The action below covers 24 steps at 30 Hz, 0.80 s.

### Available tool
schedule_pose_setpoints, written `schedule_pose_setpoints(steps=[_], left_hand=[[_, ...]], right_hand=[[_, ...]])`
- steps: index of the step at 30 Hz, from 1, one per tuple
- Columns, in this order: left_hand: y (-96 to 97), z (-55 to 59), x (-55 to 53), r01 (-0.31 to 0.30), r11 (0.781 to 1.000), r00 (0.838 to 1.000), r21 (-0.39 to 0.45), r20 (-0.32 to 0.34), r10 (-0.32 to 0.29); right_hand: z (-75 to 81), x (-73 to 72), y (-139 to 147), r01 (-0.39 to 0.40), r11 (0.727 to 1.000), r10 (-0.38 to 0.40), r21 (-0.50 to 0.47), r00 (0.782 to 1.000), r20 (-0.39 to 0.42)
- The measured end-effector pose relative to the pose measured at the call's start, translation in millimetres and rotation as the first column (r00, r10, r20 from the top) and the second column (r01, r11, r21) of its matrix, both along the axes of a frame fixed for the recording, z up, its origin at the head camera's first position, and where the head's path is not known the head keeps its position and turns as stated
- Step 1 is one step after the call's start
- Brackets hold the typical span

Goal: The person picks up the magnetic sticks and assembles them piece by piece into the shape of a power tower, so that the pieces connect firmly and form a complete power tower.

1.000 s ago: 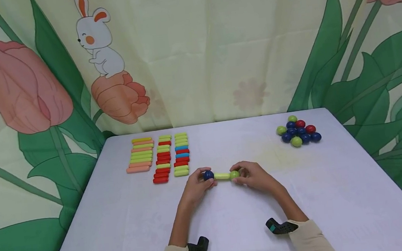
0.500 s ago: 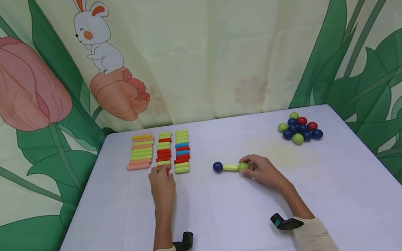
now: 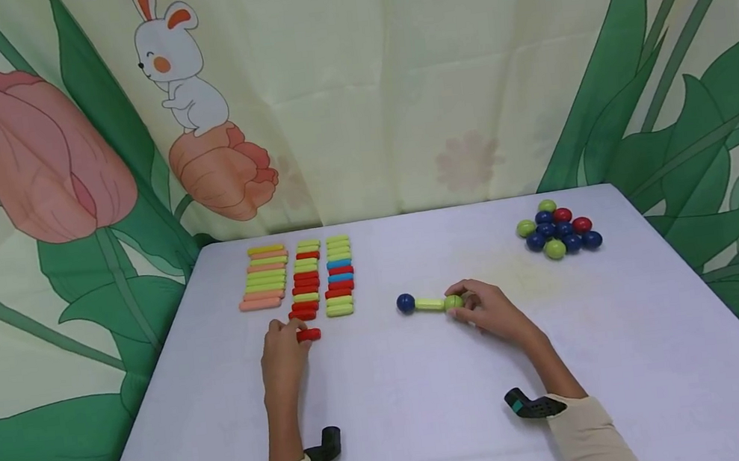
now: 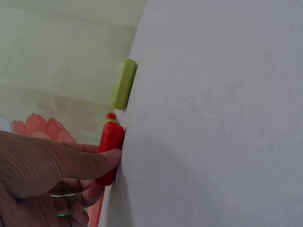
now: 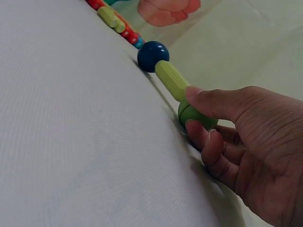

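Note:
My left hand [image 3: 282, 352] pinches a short red stick [image 3: 309, 334] between thumb and fingers, just in front of the middle column of sticks. In the left wrist view the red stick [image 4: 111, 149] shows a narrow peg at its far end, with a green stick [image 4: 125, 84] beyond it. My right hand [image 3: 486, 312] grips a green ball [image 3: 454, 302] at one end of a joined piece. From that ball a light green stick [image 3: 429, 304] runs left to a dark blue ball [image 3: 406, 303]. The right wrist view shows this stick [image 5: 171, 80] ribbed, with the blue ball [image 5: 153, 56] at its far end.
Three columns of sticks lie at the back left: long yellow, orange and green ones [image 3: 265, 277], short red and green ones [image 3: 307, 277], and green, blue and red ones [image 3: 341, 277]. Green, blue and red balls [image 3: 559, 229] are grouped at the back right. A printed curtain [image 3: 395, 92] hangs behind the table.
My left hand let go of the blue ball, reached left to the middle column and drew a red stick toward me. My right hand kept the joined piece, shifting slightly right.

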<state>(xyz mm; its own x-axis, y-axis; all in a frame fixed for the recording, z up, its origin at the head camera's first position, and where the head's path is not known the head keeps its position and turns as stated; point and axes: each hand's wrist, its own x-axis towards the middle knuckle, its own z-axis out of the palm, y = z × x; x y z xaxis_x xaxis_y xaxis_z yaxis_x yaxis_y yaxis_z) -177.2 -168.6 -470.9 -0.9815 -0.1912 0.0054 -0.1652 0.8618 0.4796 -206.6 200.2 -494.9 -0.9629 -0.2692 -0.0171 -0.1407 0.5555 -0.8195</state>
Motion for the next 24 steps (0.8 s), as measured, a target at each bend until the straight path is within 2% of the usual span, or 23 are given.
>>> schedule_pose_setpoints(steps=[2, 4, 7, 9, 12, 14, 17, 20, 24], left_hand=[[0.7, 2.5, 1.3, 0.030, 0.999, 0.999, -0.022, 0.027, -0.030], [3.9, 5.0, 2.5, 0.067, 0.998, 0.996, -0.006, 0.066, -0.066], [15.7, 4.5, 3.6, 0.145, 0.983, 0.983, 0.109, 0.100, -0.156], [28.8, 1.2, 4.2, 0.190, 0.955, 0.969, 0.229, 0.114, -0.220], [51.9, -5.8, 3.4, 0.229, 0.889, 0.945, 0.396, 0.128, -0.301], [67.2, -8.6, 1.5, 0.221, 0.852, 0.931, 0.474, 0.157, -0.328], [86.1, -10.6, -3.6, 0.185, 0.814, 0.924, 0.550, 0.185, -0.335], [98.7, -8.8, -8.7, 0.144, 0.807, 0.931, 0.573, 0.197, -0.306], [108.9, -5.4, -13.9, 0.116, 0.825, 0.939, 0.553, 0.209, -0.272]], right_hand=[[-0.2, -1.2, -1.0, 0.000, 1.000, 0.000, 0.001, 1.000, -0.002], [-0.7, -1.9, -1.5, 0.000, 1.000, 0.000, 0.003, 1.000, -0.006], [-1.4, -1.7, -1.7, 0.009, 1.000, -0.009, 0.001, 1.000, -0.005], [-2.2, -0.7, -1.5, 0.018, 1.000, -0.018, -0.004, 1.000, -0.001], [-3.6, 0.8, -1.4, 0.015, 1.000, -0.015, -0.014, 1.000, 0.003], [-4.7, 1.7, -1.2, 0.012, 1.000, -0.012, -0.015, 1.000, 0.003], [-5.6, 2.6, -1.0, 0.017, 1.000, -0.017, -0.016, 1.000, 0.000], [-5.5, 3.3, -0.2, 0.016, 1.000, -0.016, -0.020, 1.000, -0.009], [-3.9, 4.2, -0.2, 0.006, 1.000, -0.006, -0.027, 1.000, -0.007]])
